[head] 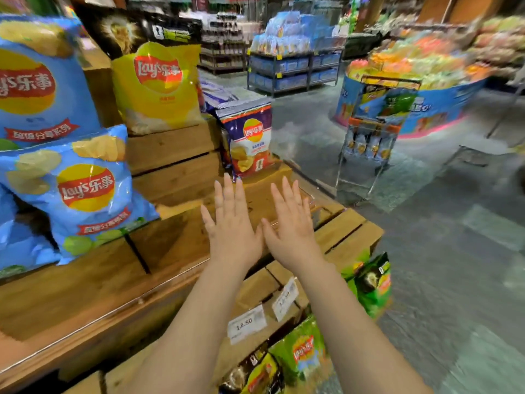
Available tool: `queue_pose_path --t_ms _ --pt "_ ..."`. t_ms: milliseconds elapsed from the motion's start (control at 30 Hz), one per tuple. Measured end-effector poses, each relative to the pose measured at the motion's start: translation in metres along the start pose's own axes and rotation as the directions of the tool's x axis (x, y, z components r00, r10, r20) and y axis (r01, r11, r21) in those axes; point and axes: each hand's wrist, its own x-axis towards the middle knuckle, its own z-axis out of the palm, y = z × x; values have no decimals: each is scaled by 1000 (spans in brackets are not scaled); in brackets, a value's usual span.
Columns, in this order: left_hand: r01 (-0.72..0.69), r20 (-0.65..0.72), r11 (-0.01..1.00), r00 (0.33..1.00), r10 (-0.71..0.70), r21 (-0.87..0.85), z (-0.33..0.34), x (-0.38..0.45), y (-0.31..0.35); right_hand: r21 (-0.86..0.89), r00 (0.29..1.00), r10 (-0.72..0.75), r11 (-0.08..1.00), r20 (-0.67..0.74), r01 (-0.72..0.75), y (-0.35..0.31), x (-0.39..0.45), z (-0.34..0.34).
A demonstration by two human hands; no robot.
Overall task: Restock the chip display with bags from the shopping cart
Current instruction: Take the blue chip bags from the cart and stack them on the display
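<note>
Both hands, left (231, 223) and right (292, 226), flat and empty over wooden display (176, 243); far shopping cart (369, 143) blurred, left blue bags (82, 191) cut off.

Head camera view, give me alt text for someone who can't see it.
Two empty hands, left hand and right hand, reach with straight fingers over a wooden crate display of Lay's chips. Blue bags and a yellow bag sit left, a purple bag just beyond the fingertips. A shopping cart holding bags stands across the aisle.
</note>
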Motion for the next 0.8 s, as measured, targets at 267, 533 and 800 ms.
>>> queue_pose_path --t_ms 267,533,800 --pt "-209 -13 976 978 209 -59 33 5 150 -98 989 45 993 -142 -59 118 -22 -97" --pt "-351 15 933 936 353 -78 79 9 272 -206 958 81 968 -274 -141 228 -45 -163" --pt "-461 61 880 881 470 -117 113 44 353 -244 941 169 938 -293 -245 302 -34 -199"
